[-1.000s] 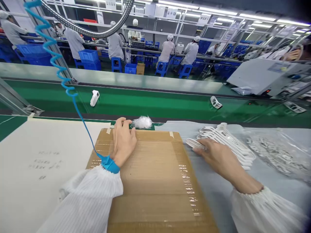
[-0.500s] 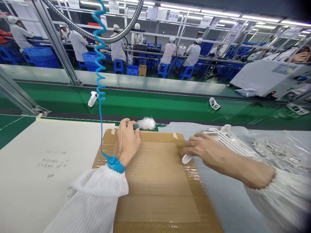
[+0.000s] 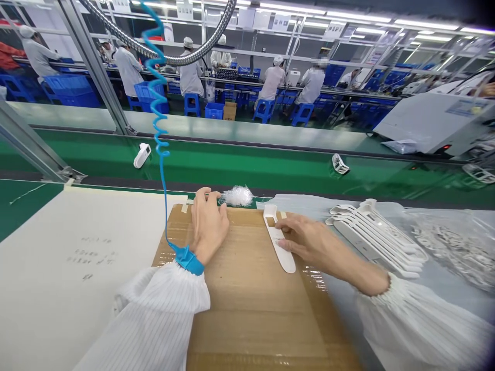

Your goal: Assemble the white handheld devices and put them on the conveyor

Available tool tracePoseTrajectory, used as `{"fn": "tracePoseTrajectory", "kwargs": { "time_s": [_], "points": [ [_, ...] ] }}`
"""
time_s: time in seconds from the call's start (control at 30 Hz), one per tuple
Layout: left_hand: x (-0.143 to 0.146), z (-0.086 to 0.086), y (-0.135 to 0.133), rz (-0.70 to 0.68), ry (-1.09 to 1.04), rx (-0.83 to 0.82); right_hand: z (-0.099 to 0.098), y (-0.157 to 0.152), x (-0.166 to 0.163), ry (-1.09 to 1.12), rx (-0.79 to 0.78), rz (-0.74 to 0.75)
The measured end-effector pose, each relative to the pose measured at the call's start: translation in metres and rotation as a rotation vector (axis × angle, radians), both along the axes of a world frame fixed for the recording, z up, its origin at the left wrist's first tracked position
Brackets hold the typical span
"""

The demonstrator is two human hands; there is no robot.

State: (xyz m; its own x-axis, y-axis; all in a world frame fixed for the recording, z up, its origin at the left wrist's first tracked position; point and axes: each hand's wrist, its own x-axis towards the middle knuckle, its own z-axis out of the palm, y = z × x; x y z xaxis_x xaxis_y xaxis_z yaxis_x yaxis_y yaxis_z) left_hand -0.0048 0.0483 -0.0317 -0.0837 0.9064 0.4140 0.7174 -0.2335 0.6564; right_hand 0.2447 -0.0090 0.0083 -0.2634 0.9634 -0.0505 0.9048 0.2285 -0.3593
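Observation:
A taped cardboard sheet [image 3: 247,288] lies on the bench before me. My left hand [image 3: 209,224] rests at its far edge, fingers curled down beside a tuft of white fibre [image 3: 236,196]; whether they grip anything is hidden. A blue wrist strap [image 3: 188,259] with a coiled cord [image 3: 157,103] is on that wrist. My right hand [image 3: 305,239] pinches a long white plastic shell [image 3: 278,239] that lies flat on the cardboard. A fanned stack of the same white shells [image 3: 377,234] sits to the right.
A clear bag of small parts [image 3: 452,242] lies at far right. A white mat [image 3: 58,268] covers the bench at left. Beyond runs a green conveyor [image 3: 240,165] carrying a white device [image 3: 141,155] and another part [image 3: 340,164]. Seated workers are in the background.
My right hand has taken one white shell from the stack at the right and brought it left onto the cardboard. My left hand has stayed at the far edge.

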Motion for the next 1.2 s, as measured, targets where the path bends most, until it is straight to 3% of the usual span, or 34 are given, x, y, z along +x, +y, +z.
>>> {"fn": "tracePoseTrajectory", "kwargs": {
  "time_s": [0.17, 0.33, 0.43, 0.6, 0.8, 0.97, 1.2],
  "points": [
    [0.000, 0.000, 0.000, -0.005, -0.002, -0.001, 0.015, 0.011, -0.012, 0.380, -0.004, -0.160],
    [-0.001, 0.001, 0.001, -0.003, 0.006, -0.031, 0.005, 0.029, -0.041, 1.386, -0.217, -0.310],
    [-0.001, -0.001, 0.002, -0.005, 0.001, -0.026, -0.013, 0.033, -0.042, 1.733, -0.264, -0.343],
    [0.000, -0.003, 0.002, -0.005, 0.006, -0.021, -0.025, 0.030, -0.032, 1.854, -0.314, -0.344],
    [-0.002, 0.000, 0.002, -0.007, 0.028, -0.051, -0.010, 0.020, -0.034, 1.874, -0.341, -0.245],
    [-0.003, -0.001, 0.003, -0.011, 0.040, -0.033, -0.007, 0.006, -0.048, 1.890, -0.518, -0.149],
    [-0.003, -0.002, 0.003, 0.000, 0.052, -0.017, -0.025, 0.011, -0.059, 1.839, -0.627, -0.255]
  ]
}}
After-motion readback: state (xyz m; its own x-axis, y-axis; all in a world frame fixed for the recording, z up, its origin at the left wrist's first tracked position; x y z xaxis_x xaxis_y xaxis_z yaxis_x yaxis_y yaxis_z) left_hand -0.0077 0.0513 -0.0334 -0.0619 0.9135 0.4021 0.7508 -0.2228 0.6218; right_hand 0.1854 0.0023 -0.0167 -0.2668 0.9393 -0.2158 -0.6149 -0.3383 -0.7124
